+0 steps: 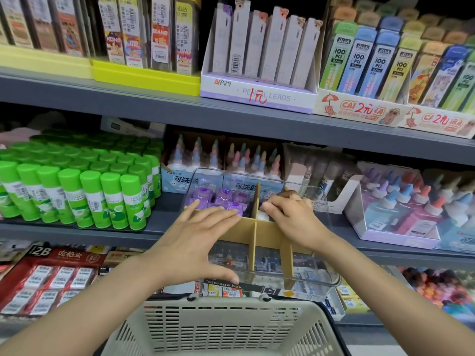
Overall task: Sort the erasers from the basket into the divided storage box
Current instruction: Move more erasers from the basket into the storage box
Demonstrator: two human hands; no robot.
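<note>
A clear plastic storage box (318,268) with tan cardboard dividers juts out from the middle shelf. Several purple erasers (223,197) fill its far left compartment. A white eraser (263,215) lies in the far right compartment, mostly hidden. My left hand (198,240) lies spread over the box's left side, fingertips touching the purple erasers and thumb on the front wall. My right hand (290,214) reaches into the far right compartment with curled fingers; whether it holds anything is hidden. The beige basket (221,327) sits below; its inside is out of sight.
Green glue sticks (77,191) stand left of the box on the same shelf. Glue bottles (401,209) in display cartons stand behind and to the right. Pencil-lead packs (259,52) fill the shelf above. Boxed erasers (51,283) lie on the shelf below.
</note>
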